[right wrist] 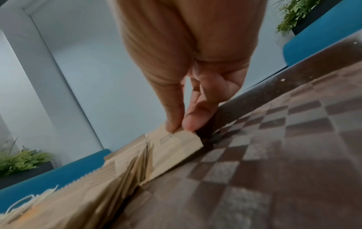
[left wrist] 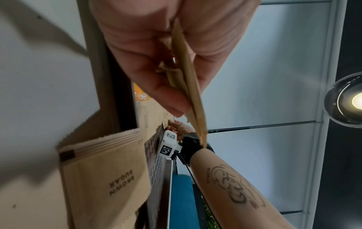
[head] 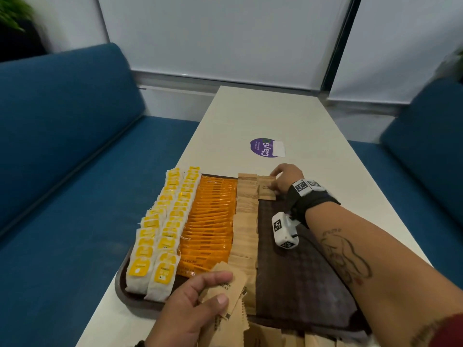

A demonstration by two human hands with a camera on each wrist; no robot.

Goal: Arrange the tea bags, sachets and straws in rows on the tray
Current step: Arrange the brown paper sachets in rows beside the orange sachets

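A dark brown checkered tray (head: 300,279) lies on the table. On it run two rows of yellow tea bags (head: 160,231), a row of orange sachets (head: 210,221) and a row of brown sugar sachets (head: 246,221). At the tray's far end my right hand (head: 276,182) pinches a brown sachet (head: 266,190) (right wrist: 176,145) that starts a further row. At the near edge my left hand (head: 213,289) grips a fan of several brown sugar sachets (head: 233,291) (left wrist: 194,99).
More loose brown sachets (head: 275,336) (left wrist: 105,178) lie at the near edge. A purple sticker (head: 264,147) sits on the pale table (head: 275,116) beyond the tray. Blue sofas (head: 62,171) flank the table on both sides.
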